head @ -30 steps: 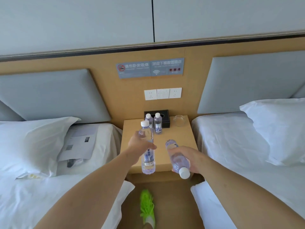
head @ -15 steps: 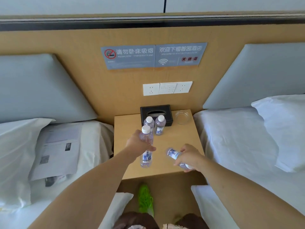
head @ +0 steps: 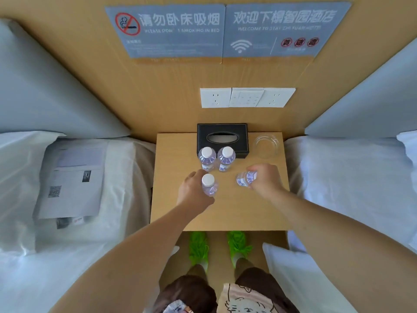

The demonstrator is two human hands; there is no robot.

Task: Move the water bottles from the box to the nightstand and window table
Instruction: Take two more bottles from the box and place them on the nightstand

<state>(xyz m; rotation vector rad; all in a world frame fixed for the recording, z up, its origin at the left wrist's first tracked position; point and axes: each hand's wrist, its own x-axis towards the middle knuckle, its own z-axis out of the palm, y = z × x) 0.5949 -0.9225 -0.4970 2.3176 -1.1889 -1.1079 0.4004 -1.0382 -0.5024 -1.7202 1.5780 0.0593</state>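
Observation:
A wooden nightstand [head: 228, 213] stands between two beds. Two clear water bottles with white caps, one on the left [head: 207, 158] and one on the right [head: 226, 158], stand upright side by side in front of a black tissue box. My left hand [head: 193, 190] grips a third bottle [head: 209, 186], held upright just in front of the standing pair. My right hand [head: 265, 178] grips a fourth bottle [head: 246, 178] lying sideways, its base pointing left, over the right part of the nightstand. The box is out of view.
A black tissue box [head: 222, 137] and a clear glass ashtray [head: 266, 145] sit at the nightstand's back. White beds flank both sides; papers [head: 72, 179] lie on the left bed. Wall sockets [head: 247, 97] are above. My green shoes [head: 198, 247] stand below the nightstand's front edge.
The view has moved closer and tilted down over the nightstand. Both hands carried their bottles further back, the left toward the standing pair, the right toward the ashtray side.

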